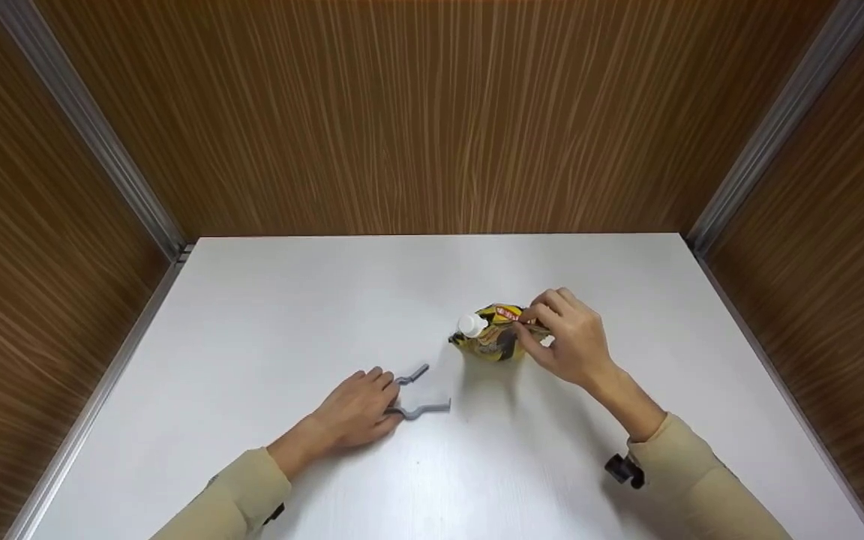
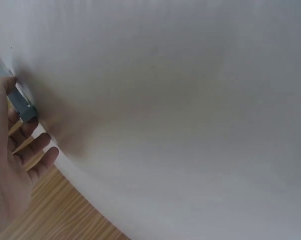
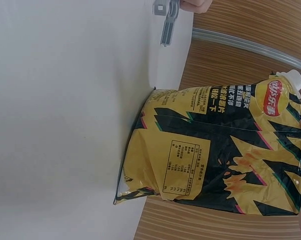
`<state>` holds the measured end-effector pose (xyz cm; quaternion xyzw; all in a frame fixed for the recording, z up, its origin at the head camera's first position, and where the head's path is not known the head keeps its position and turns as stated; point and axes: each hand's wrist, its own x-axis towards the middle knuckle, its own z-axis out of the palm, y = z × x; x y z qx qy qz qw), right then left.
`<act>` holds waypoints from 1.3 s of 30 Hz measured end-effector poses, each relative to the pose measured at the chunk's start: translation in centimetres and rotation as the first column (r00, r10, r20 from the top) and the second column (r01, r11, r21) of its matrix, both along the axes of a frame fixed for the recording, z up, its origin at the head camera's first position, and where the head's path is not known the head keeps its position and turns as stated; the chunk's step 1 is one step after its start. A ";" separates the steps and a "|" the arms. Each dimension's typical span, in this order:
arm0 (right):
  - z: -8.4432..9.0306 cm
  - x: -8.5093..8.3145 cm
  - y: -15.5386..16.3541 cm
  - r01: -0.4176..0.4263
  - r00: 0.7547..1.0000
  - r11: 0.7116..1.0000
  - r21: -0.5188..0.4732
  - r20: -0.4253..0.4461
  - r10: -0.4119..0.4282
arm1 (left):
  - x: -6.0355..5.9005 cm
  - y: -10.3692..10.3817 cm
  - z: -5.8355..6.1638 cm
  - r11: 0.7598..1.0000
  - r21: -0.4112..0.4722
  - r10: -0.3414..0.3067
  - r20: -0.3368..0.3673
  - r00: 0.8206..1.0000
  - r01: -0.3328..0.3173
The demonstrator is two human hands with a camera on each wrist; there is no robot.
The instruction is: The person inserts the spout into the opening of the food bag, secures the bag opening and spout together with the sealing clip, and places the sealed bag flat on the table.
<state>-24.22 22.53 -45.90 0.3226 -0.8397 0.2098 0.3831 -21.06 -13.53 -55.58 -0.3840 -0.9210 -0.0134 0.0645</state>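
Observation:
A yellow-and-black chip bag (image 1: pixel 493 342) stands upright on the white table, its printed side broad in the right wrist view (image 3: pixel 205 145). A white round cap (image 1: pixel 471 325) sits at the bag's top left corner. My right hand (image 1: pixel 568 339) pinches the bag's top edge between thumb and fingers. To the lower left, my left hand (image 1: pixel 357 409) holds a grey plastic clip (image 1: pixel 429 408) low over the table, its two bent arms spread apart and pointing toward the bag. Thumb and fingers hide the clip's rear part.
Brown wood-grain panels (image 1: pixel 432 120) rise behind the table (image 1: pixel 312 300) and on both sides, with metal rails (image 1: pixel 102 127) at the corners. A small black device (image 1: pixel 624 471) is strapped at the right sleeve.

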 end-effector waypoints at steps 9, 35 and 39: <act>0.0 -0.1 -0.1 0.003 1.000 1.000 -0.014 -0.003 -0.003 | -0.1 0.1 -0.1 1.000 0.022 -0.005 -0.004 1.000 0.005; 0.0 -0.1 0.0 0.013 1.000 1.000 -0.002 -0.006 -0.013 | -0.6 0.1 0.4 0.993 0.111 -0.023 -0.044 0.999 0.028; 0.0 -0.1 0.0 0.012 1.000 1.000 0.000 -0.010 -0.012 | -0.7 0.2 0.6 0.993 0.116 -0.010 -0.049 0.999 0.015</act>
